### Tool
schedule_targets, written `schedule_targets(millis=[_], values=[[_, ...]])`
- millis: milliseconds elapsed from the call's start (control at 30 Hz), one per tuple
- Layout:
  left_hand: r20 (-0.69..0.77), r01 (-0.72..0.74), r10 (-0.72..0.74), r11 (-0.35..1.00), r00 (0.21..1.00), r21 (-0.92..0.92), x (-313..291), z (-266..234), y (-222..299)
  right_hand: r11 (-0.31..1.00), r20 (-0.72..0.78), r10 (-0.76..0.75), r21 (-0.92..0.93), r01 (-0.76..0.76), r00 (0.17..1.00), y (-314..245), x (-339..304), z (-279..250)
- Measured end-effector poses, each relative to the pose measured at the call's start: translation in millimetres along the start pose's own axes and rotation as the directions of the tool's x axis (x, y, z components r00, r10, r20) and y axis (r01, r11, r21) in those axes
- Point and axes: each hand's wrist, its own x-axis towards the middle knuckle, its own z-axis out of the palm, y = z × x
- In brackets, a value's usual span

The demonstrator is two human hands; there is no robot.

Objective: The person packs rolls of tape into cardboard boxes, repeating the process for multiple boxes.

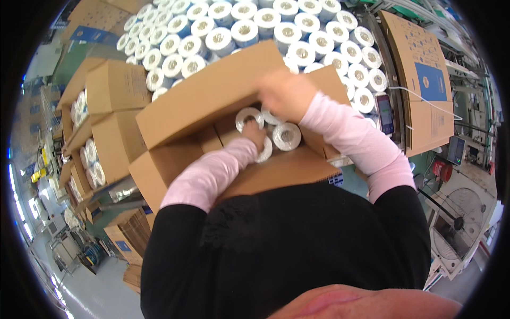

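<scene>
An open cardboard box (212,98) stands in front of me with its flaps raised. Inside its right part several white rolls (286,137) stand on end, their hollow cores facing up. My left hand (255,133) reaches into the box and grips one white roll (246,115), fingers bent into its core. Over the box's far right side hovers my right hand (287,95), smeared by motion, so its fingers cannot be made out. It partly covers another white roll (270,116).
Beyond the box, many wrapped white rolls (245,31) stand packed together. Open boxes with rolls (119,85) line the left. On the right are a phone (384,114) with a white cable, a large cardboard sheet (419,80) and a fan (462,212).
</scene>
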Motion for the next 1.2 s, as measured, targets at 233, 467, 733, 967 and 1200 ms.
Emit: schedule_targets(millis=[233,467,733,967,1200], values=[[0.034,-0.073,0.330,0.308,0.944,-0.949,-16,-273,-15,0.839,0.107,0.543,-0.108,-0.533,0.833,233,6,79],[-0.132,0.086,-0.081,0.996,0.988,0.036,165,-204,-187,0.692,0.171,0.694,-0.430,-0.580,0.700,192,13,123],[-0.069,0.324,-0.324,0.946,0.944,-0.013,194,-200,-160,0.569,0.253,0.823,-0.376,-0.732,0.509,194,40,116],[-0.197,0.409,-0.415,0.909,0.888,-0.072,168,-217,-143,0.640,0.151,0.756,-0.374,-0.671,0.637,217,25,120],[-0.644,-0.650,-0.176,0.030,0.744,-0.759,-41,-283,-206,0.648,0.129,0.382,0.669,-0.364,0.915,211,43,-25]])
